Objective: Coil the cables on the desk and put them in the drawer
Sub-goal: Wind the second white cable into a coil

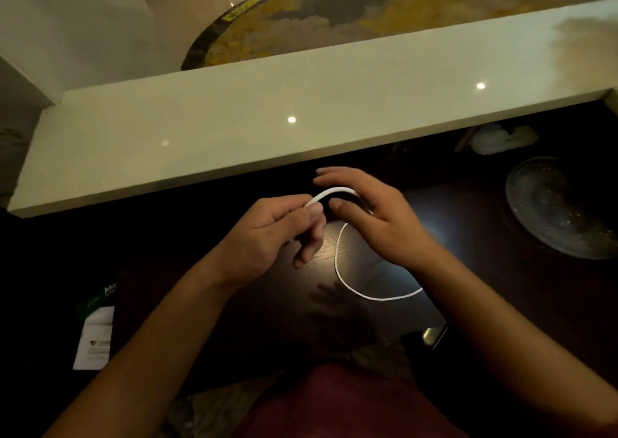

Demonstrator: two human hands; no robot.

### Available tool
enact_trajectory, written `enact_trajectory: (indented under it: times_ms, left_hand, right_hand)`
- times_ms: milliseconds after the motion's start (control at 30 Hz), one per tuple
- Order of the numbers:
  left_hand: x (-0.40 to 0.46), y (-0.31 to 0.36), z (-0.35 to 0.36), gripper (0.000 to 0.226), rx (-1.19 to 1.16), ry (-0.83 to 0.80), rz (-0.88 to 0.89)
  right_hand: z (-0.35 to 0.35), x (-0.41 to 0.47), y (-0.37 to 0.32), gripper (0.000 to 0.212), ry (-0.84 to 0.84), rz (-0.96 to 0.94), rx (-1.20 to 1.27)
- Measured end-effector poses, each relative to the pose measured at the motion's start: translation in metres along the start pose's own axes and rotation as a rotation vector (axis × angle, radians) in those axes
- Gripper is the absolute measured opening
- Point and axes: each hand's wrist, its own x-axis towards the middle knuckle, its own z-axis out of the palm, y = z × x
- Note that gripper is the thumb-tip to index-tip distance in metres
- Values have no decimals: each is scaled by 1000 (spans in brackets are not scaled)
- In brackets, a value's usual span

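A thin white cable (337, 263) lies on the dark wooden desk (274, 290) and arcs up between my two hands. My left hand (277, 233) pinches one end of it between thumb and forefinger. My right hand (371, 210) is just to the right, fingers spread and mostly straight, with the cable passing under its palm; the stretch there is hidden. From the right hand the cable curves down and to the right, then disappears behind my right forearm. No drawer is visible.
A raised pale counter ledge (301, 119) runs across behind the desk. A clear glass dish (551, 210) sits at the right. A white card and green packet (95, 334) lie at the left. A phone (434, 335) rests near the desk's front edge.
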Motion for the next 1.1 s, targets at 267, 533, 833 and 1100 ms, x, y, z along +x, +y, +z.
enact_trajectory:
  times_ms: [267, 533, 833, 1100]
  left_hand:
    - [-18, 8, -32, 42, -843, 69, 116]
    - [-47, 2, -29, 40, -1039, 1, 103]
    - [-46, -12, -15, 42, -720, 145, 109]
    - [-31, -3, -77, 53, -681, 360, 154]
  right_hand:
    - [16, -5, -45, 28, 54, 131, 339]
    - [61, -12, -19, 32, 140, 314, 141]
    - [85, -4, -33, 31, 62, 295, 192]
    - [50, -46, 15, 29, 13, 506, 127]
